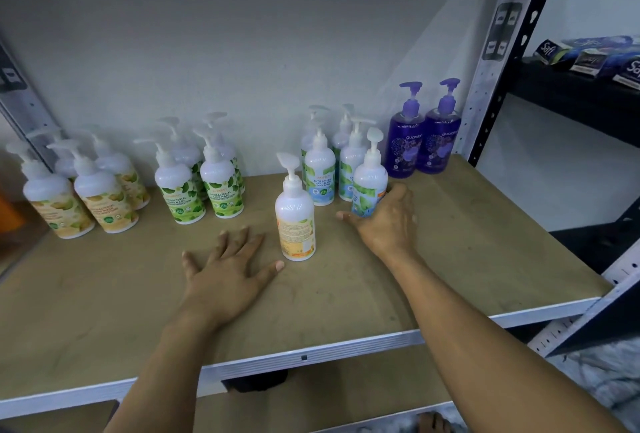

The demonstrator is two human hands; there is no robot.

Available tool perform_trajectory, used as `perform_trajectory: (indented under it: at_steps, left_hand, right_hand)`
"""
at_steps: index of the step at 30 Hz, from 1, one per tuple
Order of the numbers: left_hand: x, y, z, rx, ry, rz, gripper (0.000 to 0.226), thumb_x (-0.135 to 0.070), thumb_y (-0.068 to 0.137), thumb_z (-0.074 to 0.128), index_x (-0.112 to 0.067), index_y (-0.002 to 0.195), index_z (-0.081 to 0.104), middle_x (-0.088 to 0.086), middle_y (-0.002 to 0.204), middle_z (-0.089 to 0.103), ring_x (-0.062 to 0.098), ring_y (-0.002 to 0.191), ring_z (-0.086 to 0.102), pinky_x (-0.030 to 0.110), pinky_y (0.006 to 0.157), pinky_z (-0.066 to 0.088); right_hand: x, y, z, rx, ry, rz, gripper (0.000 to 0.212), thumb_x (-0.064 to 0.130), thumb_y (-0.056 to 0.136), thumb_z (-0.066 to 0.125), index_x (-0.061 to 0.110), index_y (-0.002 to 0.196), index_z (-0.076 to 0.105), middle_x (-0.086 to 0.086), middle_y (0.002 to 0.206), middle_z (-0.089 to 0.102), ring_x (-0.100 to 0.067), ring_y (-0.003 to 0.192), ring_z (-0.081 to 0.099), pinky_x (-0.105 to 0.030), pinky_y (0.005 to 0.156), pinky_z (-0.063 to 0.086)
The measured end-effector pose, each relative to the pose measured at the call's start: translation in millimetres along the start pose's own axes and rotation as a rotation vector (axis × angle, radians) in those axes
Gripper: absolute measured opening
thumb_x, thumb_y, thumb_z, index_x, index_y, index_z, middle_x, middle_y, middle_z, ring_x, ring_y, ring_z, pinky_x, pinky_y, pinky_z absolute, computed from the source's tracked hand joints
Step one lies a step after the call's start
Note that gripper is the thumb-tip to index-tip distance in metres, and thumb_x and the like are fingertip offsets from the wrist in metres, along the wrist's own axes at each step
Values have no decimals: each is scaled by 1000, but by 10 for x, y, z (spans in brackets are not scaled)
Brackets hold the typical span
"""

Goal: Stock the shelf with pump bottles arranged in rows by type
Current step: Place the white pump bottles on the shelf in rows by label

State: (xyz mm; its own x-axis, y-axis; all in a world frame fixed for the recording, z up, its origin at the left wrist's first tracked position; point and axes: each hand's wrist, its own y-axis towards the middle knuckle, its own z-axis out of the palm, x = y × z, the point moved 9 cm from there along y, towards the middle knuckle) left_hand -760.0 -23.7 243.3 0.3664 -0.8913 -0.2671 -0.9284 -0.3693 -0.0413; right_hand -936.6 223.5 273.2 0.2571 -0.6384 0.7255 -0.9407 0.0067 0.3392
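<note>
Right now my right hand (384, 221) is wrapped round the lower half of a blue-label pump bottle (370, 178), fingers curled behind it and thumb stretched out to the left, so its base is hidden from me. That bottle sits at the front right corner of the blue-label group (323, 169), close against it; I cannot tell whether it touches its neighbour. My left hand (225, 269) lies flat on the shelf board (485, 242), fingers straight and spread, holding nothing. Between my two hands an orange-label pump bottle (295, 221) stands upright and alone, its back label towards me; my left thumb tip ends just beside its base. Along the back wall, from left to right, stand the yellow-label group (69, 200), the green-label group (201, 186), the blue one, then two purple bottles (422, 141) in the right corner.
</note>
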Motion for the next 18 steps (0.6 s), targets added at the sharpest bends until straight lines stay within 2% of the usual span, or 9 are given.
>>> perform_trajectory:
  at_steps: [3, 7, 14, 18]
  left_hand:
    - [-16, -15, 10, 5, 27, 3, 82, -84, 85, 17, -47, 157, 9, -21, 166, -3, 10, 154, -8, 65, 117, -8]
    - [-11, -6, 29, 5, 45, 5, 80, -84, 86, 16, -48, 157, 8, -21, 166, -4, 10, 154, -8, 65, 118, -8]
    - [-4, -12, 25, -9, 50, 10, 80, -84, 86, 16, -48, 157, 9, -21, 166, -2, 11, 155, -6, 65, 118, -6]
    - [-11, -18, 6, -16, 40, 9, 80, -84, 86, 18, -47, 157, 11, -21, 166, -1, 10, 155, -5, 65, 118, -5]
  right_hand:
    - [2, 13, 6, -18, -3, 25, 98, 64, 54, 88, 12, 123, 43, -3, 124, 51, -24, 120, 51, -44, 100, 43]
    - [-65, 56, 42, -15, 59, 56, 88, 53, 57, 90, 15, 121, 43, 0, 119, 54, -25, 111, 58, -47, 95, 49]
    - [-122, 84, 107, 76, 169, 59, 73, 42, 58, 90, 25, 113, 46, 4, 115, 63, -22, 104, 64, -45, 88, 54]
    - [-138, 100, 146, 137, 207, 51, 68, 36, 61, 87, 26, 117, 50, 6, 112, 67, -21, 103, 65, -44, 90, 54]
